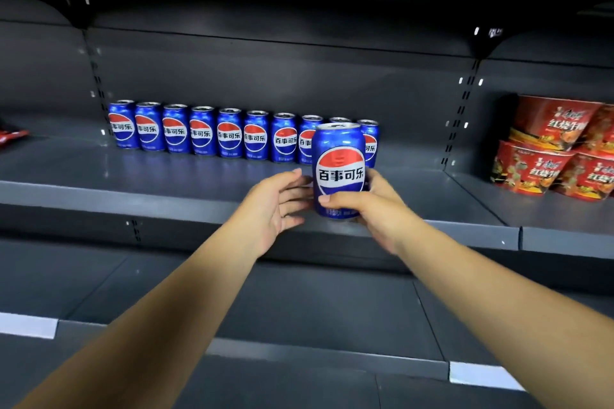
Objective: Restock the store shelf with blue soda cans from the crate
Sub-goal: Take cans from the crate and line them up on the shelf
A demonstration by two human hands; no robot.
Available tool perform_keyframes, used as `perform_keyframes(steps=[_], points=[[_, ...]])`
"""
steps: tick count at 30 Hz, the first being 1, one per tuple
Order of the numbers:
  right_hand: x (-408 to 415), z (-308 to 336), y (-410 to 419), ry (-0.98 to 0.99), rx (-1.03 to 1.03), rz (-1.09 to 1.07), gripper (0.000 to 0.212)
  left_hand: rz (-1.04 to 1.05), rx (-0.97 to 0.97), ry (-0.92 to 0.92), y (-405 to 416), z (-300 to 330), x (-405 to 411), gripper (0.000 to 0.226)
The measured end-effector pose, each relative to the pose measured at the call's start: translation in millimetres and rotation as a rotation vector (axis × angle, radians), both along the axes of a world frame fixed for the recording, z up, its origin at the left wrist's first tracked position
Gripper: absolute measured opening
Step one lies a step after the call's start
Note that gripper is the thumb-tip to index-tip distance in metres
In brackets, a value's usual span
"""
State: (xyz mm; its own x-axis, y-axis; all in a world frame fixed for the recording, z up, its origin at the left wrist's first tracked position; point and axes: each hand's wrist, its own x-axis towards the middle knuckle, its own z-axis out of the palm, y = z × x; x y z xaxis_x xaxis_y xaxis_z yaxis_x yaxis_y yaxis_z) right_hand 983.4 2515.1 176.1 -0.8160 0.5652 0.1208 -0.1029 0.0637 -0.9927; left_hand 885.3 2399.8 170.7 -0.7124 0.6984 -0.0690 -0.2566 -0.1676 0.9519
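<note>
Your right hand [372, 209] is gripping an upright blue aluminium soda can [339, 169] above the dark grey metal shelf [133, 189]; your left hand [275, 209] is hovering open beside it. A back row of ten matching cans [229, 133] is standing; front space remains.

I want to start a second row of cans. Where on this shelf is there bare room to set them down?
The bare gray shelf in front of the row of blue cans is free, left of the left hand. Another gap lies between the row's right end and the noodle cups. It is crowded around the held can in the right hand.
</note>
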Motion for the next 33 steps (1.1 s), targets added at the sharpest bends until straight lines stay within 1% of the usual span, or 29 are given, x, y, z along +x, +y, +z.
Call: perform_keyframes(steps=[6, 9, 12, 13, 14, 16, 20, 22, 25, 27, 29, 33], points=[[-22.0, 3.0, 77.4, 0.015, -0.018, -0.056, 0.059, -0.020, 0.014, -0.004, 80.1, 11.5, -23.2, 0.021], [-34.7, -6.1, 112.3, 0.003, -0.056, -0.093, 0.062, 0.008, -0.050, 0.005, 123.5, 6.2, -28.4, 0.015], [-47.4, -17.7, 144.1, -0.029, -0.036, -0.125, 0.070, 0.062, -0.138, 0.042, 164.8, -0.8, -34.6, 0.012], [-50.3, -20.7, 153.6, -0.037, -0.027, -0.137, 0.067, 0.063, -0.159, 0.058, 176.6, -2.4, -37.7, 0.008], [-52.5, -23.0, 161.9, -0.045, -0.014, -0.153, 0.061, 0.054, -0.176, 0.072, 185.7, -2.7, -39.9, 0.004], [-55.7, -25.9, 181.1, -0.058, 0.010, -0.180, 0.051, 0.028, -0.196, 0.087, 206.1, -4.0, -44.8, 0.006], [-58.7, -28.1, 217.2, -0.107, 0.089, -0.209, 0.052, -0.002, -0.217, 0.116, 242.2, -9.9, -51.6, 0.004], [-59.8, -29.5, 233.5, -0.130, 0.108, -0.199, 0.052, -0.003, -0.243, 0.157, 257.2, -13.3, -54.0, 0.009], [-65.8, -34.2, 251.4, -0.147, 0.115, -0.190, 0.053, -0.003, -0.307, 0.281, 271.0, -16.9, -60.7, 0.004], [-72.5, -37.2, 259.1, -0.155, 0.109, -0.202, 0.054, 0.019, -0.337, 0.331, 277.7, -21.0, -69.1, 0.013], [-79.5, -38.0, 262.4, -0.166, 0.115, -0.196, 0.053, 0.052, -0.348, 0.314, 280.1, -24.4, -78.6, 0.013], [-91.8, -35.3, 268.7, -0.205, 0.108, -0.215, 0.051, 0.038, -0.248, 0.140, 275.1, -28.0, -93.1, 0.020]])
